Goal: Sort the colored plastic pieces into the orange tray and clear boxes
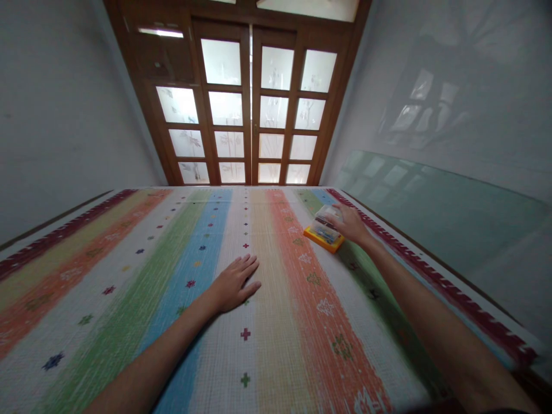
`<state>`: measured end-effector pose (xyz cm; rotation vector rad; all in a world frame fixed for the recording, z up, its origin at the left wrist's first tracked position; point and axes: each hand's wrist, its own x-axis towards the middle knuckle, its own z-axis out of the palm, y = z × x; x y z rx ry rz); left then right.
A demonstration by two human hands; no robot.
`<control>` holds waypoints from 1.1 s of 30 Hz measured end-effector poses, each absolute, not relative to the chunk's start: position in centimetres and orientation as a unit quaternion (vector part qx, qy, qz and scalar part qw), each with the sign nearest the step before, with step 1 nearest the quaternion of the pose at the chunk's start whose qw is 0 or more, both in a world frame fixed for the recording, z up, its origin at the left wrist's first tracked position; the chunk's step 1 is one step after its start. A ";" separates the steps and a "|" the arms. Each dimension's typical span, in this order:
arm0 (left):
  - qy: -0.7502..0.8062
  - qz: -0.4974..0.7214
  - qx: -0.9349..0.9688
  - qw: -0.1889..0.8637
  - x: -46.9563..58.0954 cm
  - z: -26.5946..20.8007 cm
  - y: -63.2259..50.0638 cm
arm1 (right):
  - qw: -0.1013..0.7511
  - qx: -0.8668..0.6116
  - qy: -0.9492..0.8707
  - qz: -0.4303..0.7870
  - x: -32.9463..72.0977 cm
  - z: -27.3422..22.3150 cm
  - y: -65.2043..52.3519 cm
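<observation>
My left hand lies flat on the striped cloth, its fingers stretched out and nothing in them. Farther off to the right, my right hand grips a small box with a clear lid and a yellow-orange base. Small items show dimly through the lid; I cannot make out what they are. The box is tilted slightly over the white and orange stripes, and whether its base touches the cloth I cannot tell. Part of its right side is hidden by my fingers.
Striped cloth covers the wide surface in front of me. A wooden door with frosted panes stands beyond its far edge. White walls rise on both sides, and a pale green glass-like panel runs along the right one.
</observation>
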<state>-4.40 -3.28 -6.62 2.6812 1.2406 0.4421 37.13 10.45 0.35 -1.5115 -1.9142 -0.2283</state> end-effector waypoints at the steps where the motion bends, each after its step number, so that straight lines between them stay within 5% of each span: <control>1: 0.415 0.148 0.895 0.077 -4.4 -6.6 -3.3 | 0.345 -0.579 -0.734 -0.086 37.1 0.4 10.4; 11: 0.407 0.163 0.896 0.074 -4.6 -7.0 -3.3 | 0.422 -0.501 -0.749 -0.099 33.6 2.0 7.0; 24: 0.377 0.286 0.876 0.093 -4.5 -5.9 -4.3 | 0.256 -0.322 -0.899 0.153 20.9 -4.8 -2.6; 33: 0.366 0.296 0.877 0.098 -3.9 -5.5 -4.3 | 0.274 -0.256 -0.927 0.015 20.1 -5.3 -2.4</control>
